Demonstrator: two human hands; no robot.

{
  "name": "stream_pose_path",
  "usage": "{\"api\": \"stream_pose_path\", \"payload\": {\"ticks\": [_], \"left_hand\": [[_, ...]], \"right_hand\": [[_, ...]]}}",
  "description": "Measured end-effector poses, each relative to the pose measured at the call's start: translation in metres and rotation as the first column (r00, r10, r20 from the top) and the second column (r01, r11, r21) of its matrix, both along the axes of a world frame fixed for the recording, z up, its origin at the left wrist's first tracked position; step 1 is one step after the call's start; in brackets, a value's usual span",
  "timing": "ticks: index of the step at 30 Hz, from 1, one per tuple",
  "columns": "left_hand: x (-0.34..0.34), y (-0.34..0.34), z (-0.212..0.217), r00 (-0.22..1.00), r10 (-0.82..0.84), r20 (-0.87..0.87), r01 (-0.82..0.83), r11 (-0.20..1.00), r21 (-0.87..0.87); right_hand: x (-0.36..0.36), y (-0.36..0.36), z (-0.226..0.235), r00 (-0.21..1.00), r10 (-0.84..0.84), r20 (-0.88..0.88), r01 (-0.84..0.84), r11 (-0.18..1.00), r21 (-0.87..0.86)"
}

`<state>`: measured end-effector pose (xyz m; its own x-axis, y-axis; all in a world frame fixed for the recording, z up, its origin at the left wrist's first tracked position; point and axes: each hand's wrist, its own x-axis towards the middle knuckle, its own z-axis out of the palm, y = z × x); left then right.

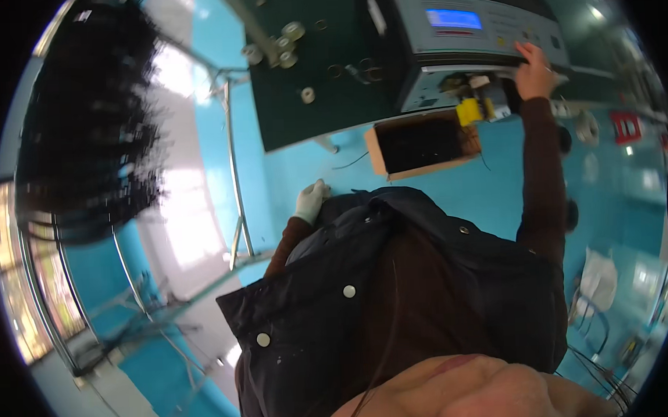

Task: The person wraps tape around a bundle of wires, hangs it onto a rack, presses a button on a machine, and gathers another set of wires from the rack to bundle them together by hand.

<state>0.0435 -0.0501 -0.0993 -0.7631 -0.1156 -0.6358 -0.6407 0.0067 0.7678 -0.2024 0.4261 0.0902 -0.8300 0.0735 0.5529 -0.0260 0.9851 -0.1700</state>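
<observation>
My right hand [535, 73] is bare and stretched out to a grey machine [489, 26] with a small blue screen [452, 18]. Its fingers lie on the front ledge just under the control panel and hold nothing. Below the ledge sit a yellow part [469, 112] and small metal fittings. My left hand [310, 200] wears a white glove and hangs beside my dark jacket [396, 294], over the teal floor. Its fingers are loosely curled, and I cannot tell whether anything is in them.
The machine stands on a dark green tabletop [322, 76] with metal rollers [284, 45] and small rings. An open cardboard box [424, 143] sits under the table edge. A metal rack [233, 160] and hanging bundles of black wire [88, 121] stand at the left.
</observation>
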Motion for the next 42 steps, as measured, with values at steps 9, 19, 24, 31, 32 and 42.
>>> {"api": "stream_pose_path", "payload": {"ticks": [9,19,24,31,32,42], "left_hand": [[0.049,0.002,-0.018,1.0,0.015,-0.02,-0.019,0.969,-0.246],[0.11,-0.086,-0.051,0.822,0.052,0.567,0.276,0.834,-0.477],[0.105,-0.121,-0.073,0.8,-0.102,0.591,0.418,0.802,-0.427],[0.09,-0.133,-0.111,0.821,-0.342,0.456,0.553,0.671,-0.493],[0.088,-0.135,-0.105,0.815,-0.302,0.495,0.544,0.694,-0.472],[0.041,-0.273,0.118,0.772,-0.204,-0.602,-0.636,-0.225,-0.738]], "right_hand": [[0.059,-0.051,0.049,0.851,0.386,-0.357,-0.366,0.922,0.124],[0.207,-0.187,-0.081,0.447,0.826,0.342,-0.396,0.526,-0.753],[0.213,-0.204,-0.126,0.257,0.741,0.621,-0.349,0.67,-0.655],[0.215,-0.213,-0.218,0.378,0.612,0.695,-0.192,0.786,-0.587],[0.218,-0.211,-0.233,0.397,0.633,0.665,-0.205,0.767,-0.608],[0.219,-0.23,-0.278,0.397,0.627,0.67,-0.198,0.772,-0.604]]}}
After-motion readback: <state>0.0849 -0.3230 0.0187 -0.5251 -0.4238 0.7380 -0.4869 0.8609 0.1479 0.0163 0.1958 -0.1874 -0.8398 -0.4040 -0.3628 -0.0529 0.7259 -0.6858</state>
